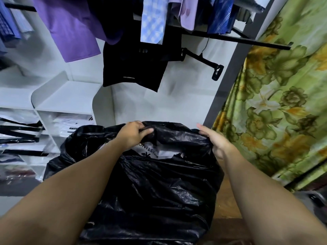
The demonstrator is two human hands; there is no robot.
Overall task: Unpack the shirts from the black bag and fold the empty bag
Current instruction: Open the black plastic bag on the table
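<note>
A large, full black plastic bag (159,183) stands in front of me in the lower middle of the view. Its mouth is partly apart, and a packaged shirt (155,151) in white wrapping with dark lettering shows inside. My left hand (134,134) pinches the far rim of the bag's opening at the top middle. My right hand (214,140) grips the rim at the bag's right corner. Both forearms reach across the bag from the bottom corners of the view.
White shelves (65,106) at the left hold packaged shirts. Purple and blue shirts (70,27) hang from a black rail (247,40) above, with a black garment (136,68) and an empty hanger (203,61). A green floral curtain (276,103) fills the right.
</note>
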